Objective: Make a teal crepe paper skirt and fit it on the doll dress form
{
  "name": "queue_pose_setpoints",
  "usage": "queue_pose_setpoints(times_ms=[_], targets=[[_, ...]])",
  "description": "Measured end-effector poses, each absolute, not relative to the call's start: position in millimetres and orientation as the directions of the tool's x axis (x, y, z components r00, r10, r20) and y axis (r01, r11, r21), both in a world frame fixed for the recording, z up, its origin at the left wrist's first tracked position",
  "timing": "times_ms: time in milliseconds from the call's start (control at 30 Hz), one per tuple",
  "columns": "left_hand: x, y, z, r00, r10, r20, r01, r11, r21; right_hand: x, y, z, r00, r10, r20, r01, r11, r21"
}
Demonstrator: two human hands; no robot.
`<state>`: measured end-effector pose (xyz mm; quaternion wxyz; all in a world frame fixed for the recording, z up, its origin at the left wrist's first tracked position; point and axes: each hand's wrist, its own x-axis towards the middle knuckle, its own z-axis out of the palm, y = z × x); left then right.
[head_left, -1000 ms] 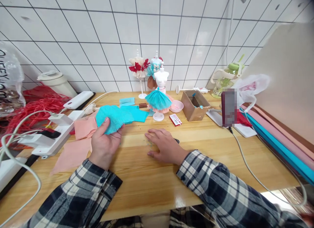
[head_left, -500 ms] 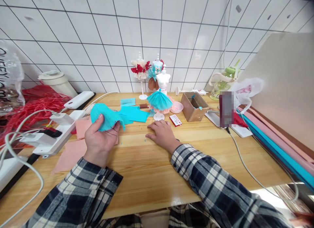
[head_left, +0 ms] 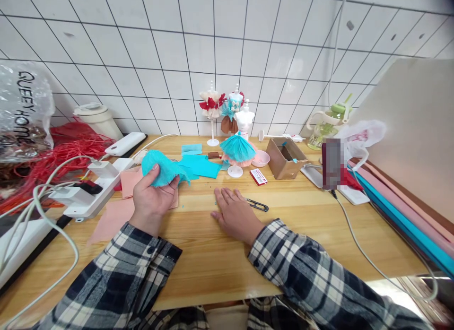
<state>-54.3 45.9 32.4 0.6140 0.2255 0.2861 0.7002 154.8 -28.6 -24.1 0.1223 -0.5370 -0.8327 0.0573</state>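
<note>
My left hand (head_left: pixel 154 197) holds a turquoise crepe paper piece (head_left: pixel 161 170) between thumb and fingers, raised over the left part of the table. My right hand (head_left: pixel 237 213) lies palm down on the wood, fingers spread, holding nothing. Just beyond its fingers, to the right, are small black thread snips (head_left: pixel 257 204). Behind the hands stands a white mini mannequin (head_left: pixel 244 118) in a turquoise and peach paper skirt (head_left: pixel 238 149). Flat turquoise sheets (head_left: pixel 204 166) lie to its left, and peach sheets (head_left: pixel 112 220) lie beside and under my left hand.
A cardboard box (head_left: pixel 286 159), a pink bowl (head_left: pixel 261 158) and a red-and-white small box (head_left: pixel 258 177) sit right of the mannequin. Two more dressed mannequins stand behind. A power strip (head_left: pixel 88 203) with cables is at left; a phone (head_left: pixel 331 164) and a green-lidded bottle (head_left: pixel 328 124) are at right.
My right hand has moved toward me, away from the mannequin's base, and the snips now show beside it. The view has shifted slightly. My left hand still holds the turquoise paper.
</note>
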Motion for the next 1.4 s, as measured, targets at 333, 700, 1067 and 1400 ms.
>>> queue_pose_setpoints(times_ms=[333,700,1067,1400], targets=[[-48.8,44.1,34.2,-0.123,0.991,-0.049,-0.694,-0.051,0.718,157.0,-36.5,-24.2,-0.568,0.822,0.043,0.81,0.567,-0.151],[-40.9,41.3,26.0,-0.042,0.999,-0.025,-0.667,-0.01,0.745,174.3,-7.2,-23.3,-0.277,0.941,0.192,0.757,0.337,-0.56],[-11.3,41.6,-5.0,0.116,0.993,0.031,-0.661,0.054,0.748,271.2,40.7,41.8,0.415,0.721,0.554,0.459,0.36,-0.812],[-23.1,53.5,-12.1,0.221,0.975,-0.019,-0.633,0.158,0.758,341.9,76.8,64.9,0.329,0.659,0.676,0.926,-0.085,-0.368]])
